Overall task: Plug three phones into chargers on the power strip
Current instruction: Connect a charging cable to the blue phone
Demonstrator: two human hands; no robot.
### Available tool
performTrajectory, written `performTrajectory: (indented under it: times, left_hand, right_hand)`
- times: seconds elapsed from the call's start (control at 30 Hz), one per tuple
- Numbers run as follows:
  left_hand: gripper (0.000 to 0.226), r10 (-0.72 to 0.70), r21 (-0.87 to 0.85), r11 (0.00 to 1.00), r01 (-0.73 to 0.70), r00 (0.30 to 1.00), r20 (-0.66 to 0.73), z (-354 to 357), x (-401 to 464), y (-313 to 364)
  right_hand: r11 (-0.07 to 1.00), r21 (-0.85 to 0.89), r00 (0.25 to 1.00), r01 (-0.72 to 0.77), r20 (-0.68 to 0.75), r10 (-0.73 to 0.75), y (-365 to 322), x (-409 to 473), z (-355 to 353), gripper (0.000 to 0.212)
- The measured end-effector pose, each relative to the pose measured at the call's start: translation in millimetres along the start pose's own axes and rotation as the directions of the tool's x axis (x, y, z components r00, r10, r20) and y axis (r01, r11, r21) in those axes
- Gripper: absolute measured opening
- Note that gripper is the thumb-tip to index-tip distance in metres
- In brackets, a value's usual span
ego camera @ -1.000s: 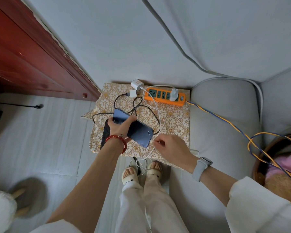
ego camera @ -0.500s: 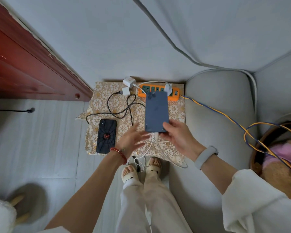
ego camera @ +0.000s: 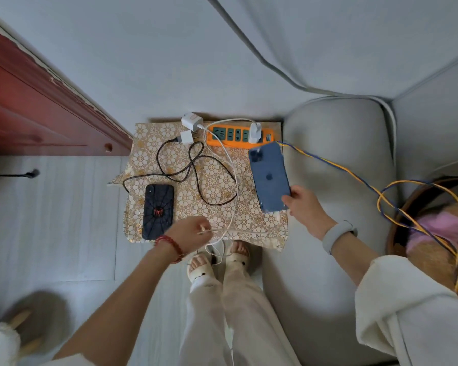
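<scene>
1. While the person stands at the near edge of a small table covered by a floral-patterned cloth (ego camera: pixel 249 220), the right hand (ego camera: pixel 303 204) grips the lower right corner of a blue phone (ego camera: pixel 269 177), back side up, fingers curled round its edge.
2. Blue phone: held at the cloth's right side, its top end just beside the orange power strip (ego camera: pixel 238 134); whether it rests on the cloth cannot be told.
3. Left hand (ego camera: pixel 191 232), with a red bead bracelet (ego camera: pixel 171 245) at the wrist: fingers curled, pinching the free end of a white cable (ego camera: pixel 233 186) near the cloth's front edge.
4. White cable: runs up across the cloth to a white charger (ego camera: pixel 255 132) plugged into the strip's right end.
5. Black phone (ego camera: pixel 158 210) in a spider-web case: lies flat on the cloth's left side, apart from both hands.
6. Two further white chargers (ego camera: pixel 191 120) (ego camera: pixel 186 136): lie on the cloth left of the strip; a black braided cable (ego camera: pixel 196 178) leads in loops from the lower one.
7. Yellow-and-blue cord (ego camera: pixel 328 165): leaves the strip rightward over a grey sofa arm (ego camera: pixel 336 143).
</scene>
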State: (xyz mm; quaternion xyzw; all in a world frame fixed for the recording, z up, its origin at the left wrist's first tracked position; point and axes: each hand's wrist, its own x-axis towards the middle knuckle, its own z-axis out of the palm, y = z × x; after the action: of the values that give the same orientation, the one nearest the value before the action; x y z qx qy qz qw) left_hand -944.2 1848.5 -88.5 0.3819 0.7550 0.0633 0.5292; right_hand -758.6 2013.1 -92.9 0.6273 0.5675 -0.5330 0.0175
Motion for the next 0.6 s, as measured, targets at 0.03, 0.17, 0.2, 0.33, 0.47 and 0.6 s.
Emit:
performTrajectory:
  times: [0.03,0.17,0.2,0.33,0.47,0.6]
  left_hand:
    - [0.019,-0.033,0.011,0.999,0.034,0.998,-0.051,-3,0,-11]
    - [0.024,-0.006,-0.023,1.000,0.007,0.999,0.036,-1,5,-21]
    - [0.027,-0.002,-0.037,0.999,0.006,0.993,0.115,4,7,-17]
    - [0.034,-0.026,-0.091,0.994,0.051,0.966,0.257,28,18,-8]
    - [0.054,-0.082,-0.105,0.988,0.113,0.961,0.263,42,25,-8]
    - [0.046,-0.107,-0.120,0.985,0.121,0.988,0.112,49,34,-12]
  right_hand:
    - [0.998,-0.057,0.999,-0.032,0.010,0.032,12,2,4,0.008]
    - [0.968,-0.071,0.969,-0.241,0.031,0.244,67,10,31,0.018]
    - [0.960,-0.035,0.960,-0.277,0.020,0.278,75,12,37,0.017]
    - [0.957,-0.079,0.958,-0.279,-0.091,0.272,84,12,44,0.014]
    - [0.933,-0.252,0.966,-0.257,-0.102,0.238,83,11,42,0.013]
    - [0.893,-0.436,0.993,-0.112,-0.024,0.112,84,10,47,0.044]
